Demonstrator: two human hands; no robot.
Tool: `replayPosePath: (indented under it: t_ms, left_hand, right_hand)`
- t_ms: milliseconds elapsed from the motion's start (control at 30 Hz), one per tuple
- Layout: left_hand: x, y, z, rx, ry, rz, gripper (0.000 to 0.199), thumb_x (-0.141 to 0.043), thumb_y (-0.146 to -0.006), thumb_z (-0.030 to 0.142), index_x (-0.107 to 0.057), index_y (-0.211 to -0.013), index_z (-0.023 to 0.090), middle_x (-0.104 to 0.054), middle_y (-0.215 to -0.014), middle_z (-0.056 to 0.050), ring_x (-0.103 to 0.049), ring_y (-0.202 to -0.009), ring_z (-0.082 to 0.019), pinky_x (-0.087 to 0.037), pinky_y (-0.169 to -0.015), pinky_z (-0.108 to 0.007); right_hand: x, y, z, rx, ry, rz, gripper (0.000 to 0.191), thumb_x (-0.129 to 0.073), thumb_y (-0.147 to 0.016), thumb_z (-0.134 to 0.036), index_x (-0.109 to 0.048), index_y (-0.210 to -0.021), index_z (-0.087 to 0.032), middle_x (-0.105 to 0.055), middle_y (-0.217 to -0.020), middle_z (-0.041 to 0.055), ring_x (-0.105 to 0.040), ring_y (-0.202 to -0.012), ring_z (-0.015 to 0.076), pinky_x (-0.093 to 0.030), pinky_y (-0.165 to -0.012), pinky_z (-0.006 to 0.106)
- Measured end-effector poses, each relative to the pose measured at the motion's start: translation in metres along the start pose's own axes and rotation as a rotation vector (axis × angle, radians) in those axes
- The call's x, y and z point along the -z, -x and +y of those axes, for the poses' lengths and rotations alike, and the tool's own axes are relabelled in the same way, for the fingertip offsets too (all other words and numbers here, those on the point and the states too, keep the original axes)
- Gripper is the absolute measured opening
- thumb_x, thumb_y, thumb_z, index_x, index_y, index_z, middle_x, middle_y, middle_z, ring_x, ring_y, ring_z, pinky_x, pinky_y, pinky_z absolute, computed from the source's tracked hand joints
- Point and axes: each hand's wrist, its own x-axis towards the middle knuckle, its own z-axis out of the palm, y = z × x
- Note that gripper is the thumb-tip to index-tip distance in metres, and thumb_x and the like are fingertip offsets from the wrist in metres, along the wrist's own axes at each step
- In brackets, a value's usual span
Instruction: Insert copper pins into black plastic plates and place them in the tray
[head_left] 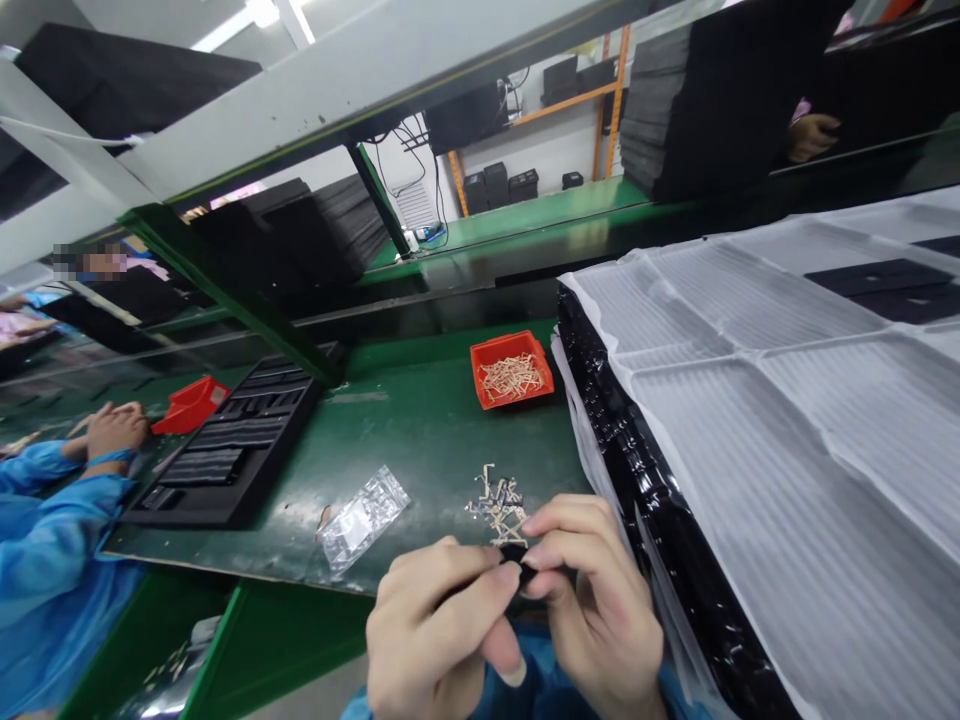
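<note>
Between my fingertips is a small black piece [516,556], mostly covered, so its exact kind does not show. My left hand [442,625] pinches it from one side with thumb and index finger. From the other side my right hand [596,595] grips it with bent fingers. Just beyond the fingertips lies a loose pile of small beige and metallic strips [501,505] on the green bench [427,430]. Farther back, a red bin [512,372] holds many similar beige strips. A clear zip bag [365,520] with small contents lies to the left of the pile.
On the right, stacked black trays [675,500] sit under white translucent sheeting [750,440]. To the left are a black foam tray [225,450], a second red bin [191,403] and a co-worker's hands [118,430]. A green post [232,290] rises behind.
</note>
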Motion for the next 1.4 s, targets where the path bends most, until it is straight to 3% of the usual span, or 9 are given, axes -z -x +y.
replayPosePath:
  t_ms: [100, 233, 400, 600, 800, 1000, 1200, 1400]
  left_hand:
    - [0.001, 0.000, 0.002, 0.001, -0.034, 0.015, 0.021, -0.060, -0.110, 0.023, -0.073, -0.095, 0.015, -0.077, -0.067, 0.000, -0.079, -0.070, -0.011, -0.064, -0.071, -0.020]
    - [0.002, -0.001, 0.004, 0.005, -0.058, 0.000, 0.019, -0.062, -0.109, 0.023, -0.073, -0.095, 0.016, -0.080, -0.070, 0.000, -0.079, -0.068, -0.012, -0.064, -0.067, -0.022]
    - [0.000, 0.000, 0.004, -0.004, -0.050, 0.005, 0.016, -0.061, -0.109, 0.022, -0.073, -0.099, 0.018, -0.076, -0.060, 0.002, -0.080, -0.064, -0.016, -0.065, -0.062, -0.025]
    - [-0.003, 0.002, 0.001, 0.023, 0.009, -0.018, 0.016, -0.060, -0.109, 0.020, -0.075, -0.103, 0.018, -0.078, -0.063, 0.001, -0.081, -0.068, -0.017, -0.067, -0.065, -0.026]
    - [-0.010, 0.002, 0.007, 0.079, 0.147, -0.015, 0.012, -0.063, -0.108, 0.021, -0.074, -0.105, 0.017, -0.072, -0.056, 0.003, -0.080, -0.068, -0.017, -0.065, -0.064, -0.024]
    - [-0.004, -0.001, 0.003, 0.116, 0.247, 0.034, 0.016, -0.061, -0.109, 0.021, -0.077, -0.108, 0.016, -0.070, -0.057, 0.002, -0.078, -0.077, -0.016, -0.065, -0.071, -0.025]
    - [-0.005, -0.002, 0.001, 0.081, 0.285, 0.146, 0.016, -0.067, -0.104, 0.022, -0.078, -0.093, 0.016, -0.079, -0.107, -0.007, -0.076, -0.080, -0.017, -0.066, -0.057, -0.028]
    - [-0.006, 0.000, 0.002, 0.070, 0.319, 0.110, 0.020, -0.063, -0.107, 0.024, -0.074, -0.094, 0.014, -0.075, -0.113, -0.005, -0.074, -0.084, -0.015, -0.067, -0.063, -0.027]
  right_hand:
    - [0.002, -0.001, 0.000, 0.038, 0.004, -0.008, 0.018, -0.057, -0.110, -0.028, -0.064, -0.096, -0.019, -0.070, -0.094, 0.0042, -0.063, -0.094, 0.0158, -0.057, -0.083, 0.030]
    - [0.002, -0.003, -0.003, 0.090, 0.034, -0.011, 0.016, -0.055, -0.106, -0.011, -0.064, -0.095, -0.020, -0.070, -0.093, 0.0054, -0.064, -0.091, 0.0175, -0.059, -0.077, 0.032]
    - [0.000, -0.002, -0.006, 0.037, 0.024, 0.024, 0.024, -0.054, -0.098, 0.000, -0.061, -0.090, -0.021, -0.069, -0.085, 0.0033, -0.064, -0.084, 0.0171, -0.059, -0.073, 0.032]
    - [-0.002, -0.001, -0.007, -0.009, 0.010, 0.071, 0.021, -0.055, -0.101, -0.006, -0.061, -0.087, -0.021, -0.067, -0.079, 0.0021, -0.063, -0.079, 0.0163, -0.056, -0.069, 0.030]
    - [-0.007, 0.003, -0.006, 0.019, 0.030, 0.200, 0.023, -0.054, -0.104, -0.012, -0.062, -0.084, -0.020, -0.064, -0.073, 0.0024, -0.061, -0.071, 0.0172, -0.053, -0.061, 0.032]
    - [-0.007, 0.007, 0.001, -0.019, -0.090, 0.104, 0.015, -0.062, -0.107, -0.027, -0.067, -0.094, -0.021, -0.071, -0.085, 0.0048, -0.068, -0.082, 0.0199, -0.059, -0.072, 0.037]
    - [-0.009, 0.011, 0.006, 0.049, -0.115, 0.145, 0.016, -0.065, -0.105, -0.036, -0.070, -0.105, -0.022, -0.075, -0.096, 0.0077, -0.071, -0.088, 0.0229, -0.063, -0.076, 0.044]
    - [-0.008, 0.009, 0.007, 0.153, -0.061, 0.148, 0.013, -0.061, -0.107, -0.032, -0.067, -0.103, -0.021, -0.072, -0.098, 0.0076, -0.071, -0.088, 0.0207, -0.065, -0.073, 0.041]
